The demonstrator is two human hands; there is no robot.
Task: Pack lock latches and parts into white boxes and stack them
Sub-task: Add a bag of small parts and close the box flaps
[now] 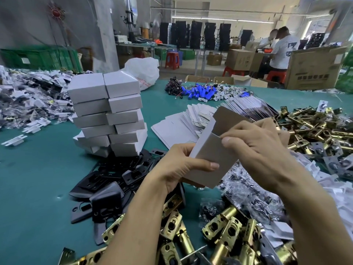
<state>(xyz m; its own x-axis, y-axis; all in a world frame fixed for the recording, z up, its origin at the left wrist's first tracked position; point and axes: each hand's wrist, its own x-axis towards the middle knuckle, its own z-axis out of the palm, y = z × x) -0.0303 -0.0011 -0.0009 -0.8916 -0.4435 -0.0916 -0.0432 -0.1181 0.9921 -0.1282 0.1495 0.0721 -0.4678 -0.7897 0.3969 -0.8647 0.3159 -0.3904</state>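
Centrally, 1 white box is held in the air above the green bench, tilted, with its open end uppermost and its top flap raised. Left hand: grips the lower half, thumb laid across the front panel, fingers wrapped behind. Right hand: pinches the open end, thumb on the front rim, fingers curled behind the box. Whether anything lies inside cannot be told. Left of the hands: a stack of closed white boxes in 2 columns stands on the bench, its foot touching a heap of black plates. Beyond the box: flat blanks, fanned out. Below the hands and at right: brass latches in heaps, with clear bags of small parts just beside them. Far side: blue cells with wires.
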